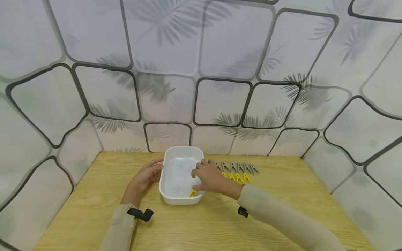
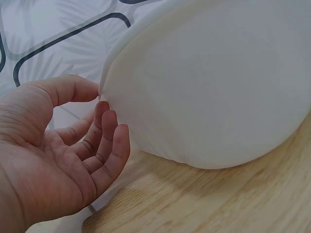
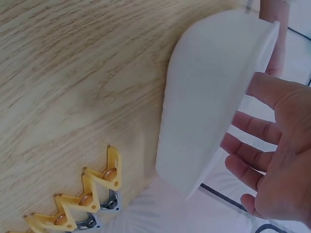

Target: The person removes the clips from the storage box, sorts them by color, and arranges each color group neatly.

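Note:
A white plastic basin (image 1: 182,200) stands on the table with one yellow clothespin (image 1: 193,192) at its near right inside corner. At the basin's left rim is my left hand (image 1: 147,177). Its thumb tip touches the rim and its fingers bend loosely beside the outer wall, as the left wrist view shows. Over the right rim reaches my right hand (image 1: 209,177), thumb and fingers apart inside the basin. The thumb is right above the yellow clothespin in the head view; in the right wrist view the wall hides that clothespin.
Right of the basin, several grey clothespins (image 1: 233,166) lie in a row. In front of them is a row of several yellow clothespins (image 1: 239,179). The wooden table (image 1: 201,226) ends at patterned walls (image 1: 169,97) behind and on both sides.

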Motion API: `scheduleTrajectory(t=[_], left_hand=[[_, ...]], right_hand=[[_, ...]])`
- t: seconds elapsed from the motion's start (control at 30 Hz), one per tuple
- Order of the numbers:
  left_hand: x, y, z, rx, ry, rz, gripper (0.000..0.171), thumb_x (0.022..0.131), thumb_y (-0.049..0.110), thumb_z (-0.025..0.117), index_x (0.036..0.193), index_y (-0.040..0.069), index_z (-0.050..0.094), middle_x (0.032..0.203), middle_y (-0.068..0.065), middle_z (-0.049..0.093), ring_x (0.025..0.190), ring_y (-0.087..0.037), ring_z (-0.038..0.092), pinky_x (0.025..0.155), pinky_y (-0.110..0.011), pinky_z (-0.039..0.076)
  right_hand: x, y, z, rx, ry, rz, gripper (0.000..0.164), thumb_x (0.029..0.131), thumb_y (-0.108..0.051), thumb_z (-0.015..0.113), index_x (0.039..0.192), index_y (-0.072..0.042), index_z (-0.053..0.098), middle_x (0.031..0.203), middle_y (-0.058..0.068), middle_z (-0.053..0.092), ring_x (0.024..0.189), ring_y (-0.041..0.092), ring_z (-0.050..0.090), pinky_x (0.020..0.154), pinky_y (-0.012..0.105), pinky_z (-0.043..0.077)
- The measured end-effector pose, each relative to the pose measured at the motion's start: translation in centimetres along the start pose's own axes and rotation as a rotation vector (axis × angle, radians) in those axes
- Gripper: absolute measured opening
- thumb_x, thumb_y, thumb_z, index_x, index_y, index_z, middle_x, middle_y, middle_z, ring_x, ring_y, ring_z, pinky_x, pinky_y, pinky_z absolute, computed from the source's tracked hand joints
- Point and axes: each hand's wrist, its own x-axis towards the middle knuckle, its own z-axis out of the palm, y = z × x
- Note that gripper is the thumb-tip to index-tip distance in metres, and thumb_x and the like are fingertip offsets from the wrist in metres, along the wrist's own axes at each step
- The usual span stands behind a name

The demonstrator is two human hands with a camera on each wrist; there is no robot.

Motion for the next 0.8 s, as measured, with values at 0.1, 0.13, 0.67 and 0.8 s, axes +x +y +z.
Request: scheduleTrajectory(t=[0.1, 0.13, 0.67, 0.8], left_hand=[[0.1, 0.0, 0.0, 0.007, -0.012, 0.007, 0.056, 0.104, 0.011, 0.055, 0.155, -0.001, 0.034, 0.109, 0.000, 0.075, 0.099, -0.012, 0.070, 0.080, -0.029, 0.059], [0.1, 0.0, 0.0, 0.002, -0.009, 0.005, 0.056, 0.104, 0.010, 0.055, 0.155, -0.001, 0.035, 0.108, 0.000, 0.075, 0.099, -0.012, 0.070, 0.080, -0.029, 0.059], [0.2, -0.1, -0.2, -0.011, -0.003, -0.002, 0.056, 0.104, 0.009, 0.054, 0.154, -0.003, 0.034, 0.102, 0.002, 0.074, 0.094, -0.011, 0.070, 0.078, -0.028, 0.059], [0.3, -0.2, -0.2, -0.013, 0.004, -0.001, 0.055, 0.103, 0.009, 0.055, 0.154, -0.003, 0.035, 0.103, 0.001, 0.074, 0.094, -0.011, 0.070, 0.078, -0.029, 0.060]], right_hand=[[0.5, -0.2, 0.7, -0.049, -0.059, 0.018, 0.033, 0.084, -0.042, 0.082, 0.105, -0.017, 0.072, 0.099, -0.001, 0.062, 0.090, 0.017, 0.040, 0.090, 0.045, 0.035], [0.6, -0.3, 0.9, -0.061, -0.078, 0.026, 0.034, 0.084, -0.043, 0.083, 0.104, -0.018, 0.072, 0.099, -0.002, 0.062, 0.090, 0.016, 0.039, 0.091, 0.044, 0.035], [2.1, -1.2, 1.4, -0.138, -0.234, 0.099, 0.042, 0.073, -0.055, 0.087, 0.088, -0.018, 0.075, 0.092, -0.004, 0.064, 0.090, 0.016, 0.045, 0.100, 0.047, 0.036], [2.4, -1.1, 1.7, -0.139, -0.256, 0.106, 0.039, 0.074, -0.054, 0.087, 0.081, -0.019, 0.072, 0.087, -0.006, 0.061, 0.087, 0.015, 0.042, 0.096, 0.043, 0.033]])
